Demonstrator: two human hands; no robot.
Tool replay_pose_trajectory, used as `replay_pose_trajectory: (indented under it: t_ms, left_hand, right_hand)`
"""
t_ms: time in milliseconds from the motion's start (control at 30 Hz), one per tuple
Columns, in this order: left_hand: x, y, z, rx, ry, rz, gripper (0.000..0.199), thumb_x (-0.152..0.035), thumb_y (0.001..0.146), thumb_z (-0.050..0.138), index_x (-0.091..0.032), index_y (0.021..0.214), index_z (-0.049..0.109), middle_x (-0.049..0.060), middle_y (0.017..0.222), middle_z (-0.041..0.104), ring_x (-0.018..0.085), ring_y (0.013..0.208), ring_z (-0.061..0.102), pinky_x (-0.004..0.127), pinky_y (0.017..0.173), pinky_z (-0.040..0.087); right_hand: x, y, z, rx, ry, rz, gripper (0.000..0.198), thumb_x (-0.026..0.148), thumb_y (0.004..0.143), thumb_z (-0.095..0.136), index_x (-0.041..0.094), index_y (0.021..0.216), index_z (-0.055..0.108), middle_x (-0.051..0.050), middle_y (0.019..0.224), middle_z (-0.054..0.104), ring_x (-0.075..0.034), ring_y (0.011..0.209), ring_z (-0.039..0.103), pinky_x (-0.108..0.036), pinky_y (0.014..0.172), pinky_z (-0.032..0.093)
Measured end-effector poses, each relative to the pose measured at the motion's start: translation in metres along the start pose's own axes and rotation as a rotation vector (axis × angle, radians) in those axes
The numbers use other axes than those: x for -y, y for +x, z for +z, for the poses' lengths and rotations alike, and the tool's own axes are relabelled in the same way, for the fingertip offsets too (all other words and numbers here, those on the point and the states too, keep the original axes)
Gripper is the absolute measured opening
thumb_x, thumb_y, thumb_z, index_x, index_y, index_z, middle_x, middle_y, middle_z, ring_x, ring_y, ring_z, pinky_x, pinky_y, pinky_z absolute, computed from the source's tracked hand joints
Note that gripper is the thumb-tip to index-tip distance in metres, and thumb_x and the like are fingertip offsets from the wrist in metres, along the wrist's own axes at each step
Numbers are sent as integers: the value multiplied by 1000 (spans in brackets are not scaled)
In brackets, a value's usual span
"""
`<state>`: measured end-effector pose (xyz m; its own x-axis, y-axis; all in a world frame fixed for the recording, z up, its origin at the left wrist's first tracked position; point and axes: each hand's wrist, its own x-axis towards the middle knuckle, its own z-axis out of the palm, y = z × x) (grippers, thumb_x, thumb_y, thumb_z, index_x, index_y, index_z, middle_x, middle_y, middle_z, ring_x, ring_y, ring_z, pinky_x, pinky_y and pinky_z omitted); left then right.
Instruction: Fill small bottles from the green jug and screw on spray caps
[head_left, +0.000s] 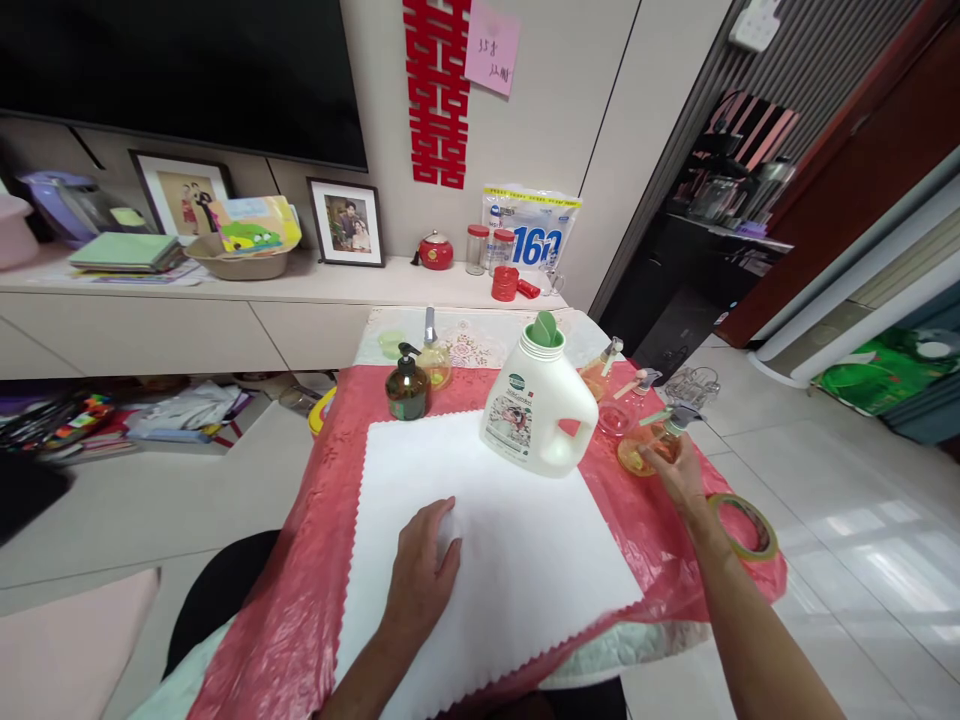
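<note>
On the right side of the table, my right hand [681, 470] is closed around an amber spray bottle [637, 455] with a dark trigger head. My left hand [424, 560] hovers over or rests on a white scalloped mat [517, 550], its thumb and fingers apart and nothing plainly in them. A large white jug [536, 405] with a handle stands at the mat's far edge; something green sits in its mouth. Left of it are a dark pump bottle [407, 385] and a yellowish spray bottle [436, 362]. Beside my right hand stand a pink spray bottle [622, 405] and an orange spray bottle [598, 372].
A roll of tape [769, 535] lies at the right edge of the red table cover [315, 500]. Behind the table, a low cabinet [322, 320] carries picture frames, jars, a red pot [436, 252] and a bag marked 160 [529, 235].
</note>
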<state>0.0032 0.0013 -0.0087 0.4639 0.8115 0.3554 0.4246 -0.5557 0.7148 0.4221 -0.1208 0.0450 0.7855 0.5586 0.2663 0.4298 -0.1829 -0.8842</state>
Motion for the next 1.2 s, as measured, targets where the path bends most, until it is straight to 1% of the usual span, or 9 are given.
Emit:
replay_pose_trajectory:
  t_ms: [267,333,433,500,633,767,900,1000,1200]
  left_hand:
    - [0,0,0,5,16,8,40,-24,91,48,-23,130,55,9,128,67,27,118,63,48,102,51]
    - [0,0,0,0,18,16,40,-24,90,49,-23,130,56,8,126,68,27,117,64,48,102,52]
    - [1,0,0,0,26,20,40,-25,89,49,-24,129,57,8,125,69,28,116,65,49,101,52]
    - [2,0,1,-1,26,30,40,-25,90,48,-24,128,57,8,124,69,28,116,65,49,102,52]
    - [4,0,4,-1,36,45,40,-25,89,48,-24,127,59,8,123,70,28,115,66,50,101,52]
    - [1,-1,4,-5,53,34,40,-22,89,48,-25,127,60,8,121,71,28,113,66,50,101,52]
    - [-7,-3,0,-8,56,37,43,-15,86,48,-24,126,61,9,118,71,27,111,66,49,99,54]
    - [-12,-3,0,-9,49,17,45,-11,83,48,-23,125,61,9,117,71,27,111,65,49,100,54]
    - [-20,-1,-4,14,-31,-90,50,-8,76,52,-25,122,60,8,118,70,27,113,64,50,100,53]
  right_hand:
    - [3,-12,-5,-14,-72,8,55,48,88,75,11,123,54,-10,113,57,-21,103,57,-39,97,50]
    - [3,-17,-5,-39,-90,20,73,57,79,78,12,131,52,-13,120,55,-23,107,56,-41,98,48]
    - [6,-28,-7,-92,-104,62,111,70,66,76,12,151,37,-17,134,49,-27,113,54,-42,97,48]
    - [10,-37,-7,-147,-119,98,121,75,64,72,10,157,30,-18,137,47,-28,109,56,-42,94,49]
    - [23,-59,-5,-288,-138,92,110,76,70,65,8,154,39,-16,133,52,-29,112,57,-42,97,48]
    - [36,-88,3,-298,-97,38,91,73,79,63,12,146,49,-12,127,57,-26,117,56,-35,96,50]
    - [41,-116,20,-154,-86,84,85,77,76,63,13,132,60,-10,114,63,-25,97,63,-36,89,52]
    - [45,-135,39,43,-98,94,77,79,75,63,15,118,66,-8,111,64,-24,94,63,-31,85,53]
    - [56,-160,69,248,-142,101,66,79,82,54,21,110,69,-4,111,64,-23,100,62,-26,72,51]
